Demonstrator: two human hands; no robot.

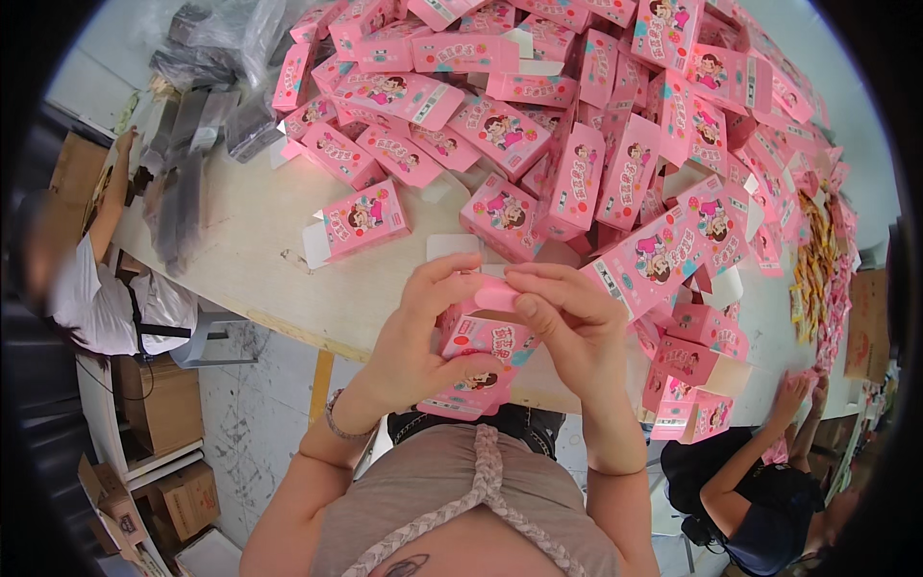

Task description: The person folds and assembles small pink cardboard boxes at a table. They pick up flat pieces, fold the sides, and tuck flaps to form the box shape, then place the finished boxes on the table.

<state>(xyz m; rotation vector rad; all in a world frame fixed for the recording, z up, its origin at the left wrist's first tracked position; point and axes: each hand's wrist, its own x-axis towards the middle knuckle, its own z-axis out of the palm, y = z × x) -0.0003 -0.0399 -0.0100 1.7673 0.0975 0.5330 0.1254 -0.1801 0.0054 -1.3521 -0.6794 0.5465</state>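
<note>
A pink printed carton (490, 344) is upright at the near table edge, close to my body. My left hand (415, 337) is wrapped round its left side, with the thumb across the front. At the carton's top, a pink flap (496, 296) stands up beside a dark gap. My right hand (575, 313) pinches at the right end of that flap with thumb and fingers. Just beyond my hands lies another pink carton (502, 217) at the edge of the pile. A separate carton (365, 221) rests on its side to the left, its white end flap sticking out.
A big heap of pink cartons (596, 125) covers the table's far side and right. Yellow packets (813, 264) lie at the far right. Dark plastic-wrapped bundles (187, 163) sit at the left. One person works at each side; cardboard boxes (163, 404) fill a shelf lower left.
</note>
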